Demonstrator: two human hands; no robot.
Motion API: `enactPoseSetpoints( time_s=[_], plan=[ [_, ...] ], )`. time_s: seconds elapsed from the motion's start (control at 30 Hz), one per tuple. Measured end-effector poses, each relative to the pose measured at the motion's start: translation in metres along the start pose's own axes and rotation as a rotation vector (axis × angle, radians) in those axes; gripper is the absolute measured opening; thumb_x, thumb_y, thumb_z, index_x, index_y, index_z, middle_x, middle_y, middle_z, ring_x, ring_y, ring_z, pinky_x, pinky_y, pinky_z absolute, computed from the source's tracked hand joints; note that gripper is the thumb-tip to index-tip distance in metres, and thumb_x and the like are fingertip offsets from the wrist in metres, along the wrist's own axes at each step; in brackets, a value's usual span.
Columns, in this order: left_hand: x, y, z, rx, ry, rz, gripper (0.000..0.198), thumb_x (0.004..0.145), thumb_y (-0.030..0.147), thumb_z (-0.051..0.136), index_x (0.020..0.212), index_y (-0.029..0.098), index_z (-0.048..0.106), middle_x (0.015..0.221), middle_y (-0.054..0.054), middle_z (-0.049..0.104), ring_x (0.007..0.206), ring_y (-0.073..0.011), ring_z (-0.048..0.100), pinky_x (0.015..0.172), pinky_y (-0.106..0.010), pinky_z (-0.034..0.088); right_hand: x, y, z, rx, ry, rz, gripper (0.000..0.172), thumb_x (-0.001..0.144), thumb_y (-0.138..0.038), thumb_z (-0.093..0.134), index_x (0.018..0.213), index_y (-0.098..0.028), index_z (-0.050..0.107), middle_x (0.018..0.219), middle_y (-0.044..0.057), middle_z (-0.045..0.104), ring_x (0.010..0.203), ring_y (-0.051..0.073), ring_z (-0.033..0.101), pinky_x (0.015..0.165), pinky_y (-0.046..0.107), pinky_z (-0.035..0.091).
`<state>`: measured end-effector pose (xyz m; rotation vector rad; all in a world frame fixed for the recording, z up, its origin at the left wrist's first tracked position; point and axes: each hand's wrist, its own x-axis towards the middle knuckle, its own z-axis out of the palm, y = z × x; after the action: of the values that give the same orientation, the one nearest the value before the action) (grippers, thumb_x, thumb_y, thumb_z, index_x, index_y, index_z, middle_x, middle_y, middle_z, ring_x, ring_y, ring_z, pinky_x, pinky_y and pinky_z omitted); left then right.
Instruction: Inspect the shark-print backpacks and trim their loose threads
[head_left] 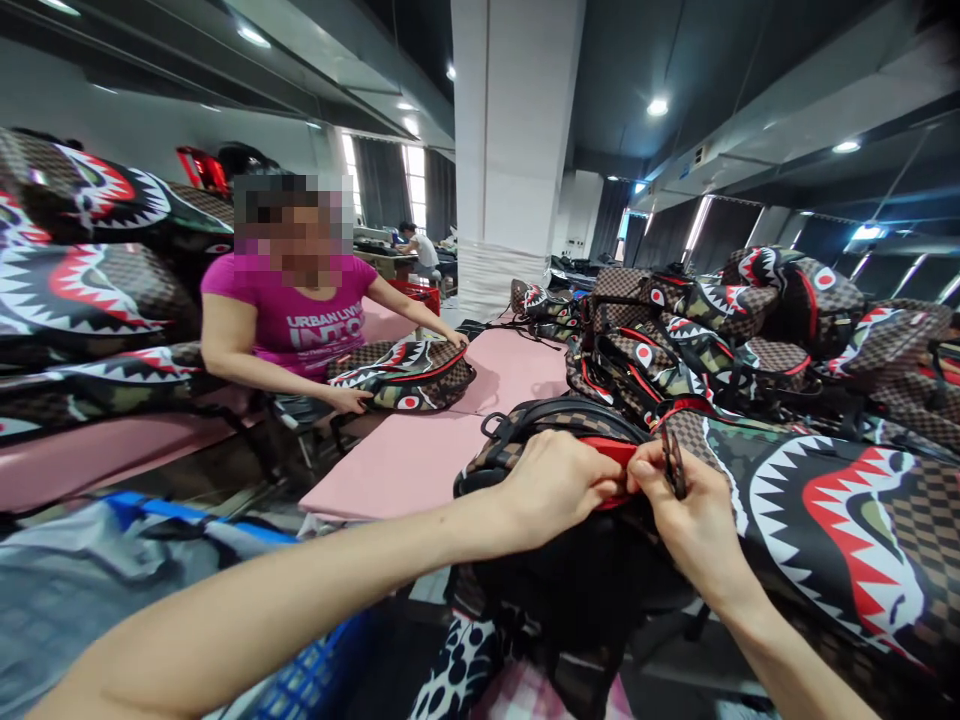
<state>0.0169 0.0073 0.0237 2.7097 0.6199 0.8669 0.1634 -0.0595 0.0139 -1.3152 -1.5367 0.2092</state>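
Head camera, looking down. My left hand (559,485) is curled almost into a fist, with the fingers folded under and the thumb and forefinger pinched tight on the red trim (611,450). That trim runs along the top edge of the backpack (577,585) right in front of me, at the near end of the pink table (420,455).

My right hand (694,520) meets it from the other side. The fingertips are closed and touch the same red strip, nearly knuckle to knuckle with the left. A small dark tool (673,462) is clamped in those fingers and sticks upward — it's slim and shiny, but what kind it is I cannot tell.

The bag's body below my hands is black, soft and slumped. Above them there's brown checkered fabric and a rounded black carry handle (555,410).

Just right of my right hand is a glossy shark-mouth panel (832,520) with white jagged teeth and a red mouth on checker and camouflage. Whether it's the same bag or the next one, I cannot tell.

Behind it is a heap of matching backpacks (712,330), tumbled together.

Across the table sits a person in a pink T-shirt (300,320) — both hands are on another shark-print backpack (409,375), which is lying flat. A white square pillar (514,150) stands behind.
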Motion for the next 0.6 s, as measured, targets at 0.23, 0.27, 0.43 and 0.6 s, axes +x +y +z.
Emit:
enactPoseSetpoints(
  time_s=[0.23, 0.27, 0.43, 0.6],
  plan=[
    [0.028, -0.002, -0.005, -0.233, -0.363, -0.106, 0.024, 0.072, 0.021, 0.052, 0.049, 0.014, 0.051, 0.043, 0.006, 0.033, 0.041, -0.0051, 0.028, 0.044, -0.021, 0.019, -0.006, 0.001, -0.002, -0.087, 0.064, -0.045, 0.018, 0.084, -0.025, 0.048, 0.067, -0.019, 0.053, 0.059, -0.003, 0.054, 0.052, 0.010, 0.049, 0.051, 0.019, 0.038],
    [0.028, -0.004, -0.004, -0.276, -0.387, -0.100, 0.026, 0.073, 0.023, 0.051, 0.048, 0.014, 0.051, 0.043, 0.006, 0.032, 0.041, -0.0052, 0.028, 0.044, -0.021, 0.019, -0.007, 0.001, -0.002, -0.098, 0.071, -0.054, 0.018, 0.084, -0.025, 0.048, 0.067, -0.019, 0.052, 0.059, -0.003, 0.054, 0.052, 0.010, 0.049, 0.050, 0.019, 0.038],
    [0.026, -0.005, -0.001, -0.299, -0.389, -0.132, 0.022, 0.072, 0.024, 0.051, 0.055, 0.012, 0.059, 0.044, 0.005, 0.037, 0.043, -0.0063, 0.032, 0.044, -0.019, 0.023, -0.012, 0.001, 0.000, -0.267, 0.090, -0.209, 0.012, 0.080, -0.012, 0.045, 0.075, -0.020, 0.054, 0.064, -0.003, 0.058, 0.056, 0.010, 0.053, 0.054, 0.018, 0.040],
    [0.024, -0.001, -0.005, -0.310, -0.368, -0.120, 0.019, 0.073, 0.025, 0.054, 0.072, 0.013, 0.068, 0.054, 0.003, 0.052, 0.054, -0.0088, 0.044, 0.053, -0.017, 0.033, -0.014, 0.001, 0.000, -0.484, 0.191, -0.442, 0.025, 0.070, -0.001, 0.039, 0.081, -0.018, 0.054, 0.068, 0.000, 0.061, 0.059, 0.011, 0.057, 0.056, 0.019, 0.040]
  ],
)
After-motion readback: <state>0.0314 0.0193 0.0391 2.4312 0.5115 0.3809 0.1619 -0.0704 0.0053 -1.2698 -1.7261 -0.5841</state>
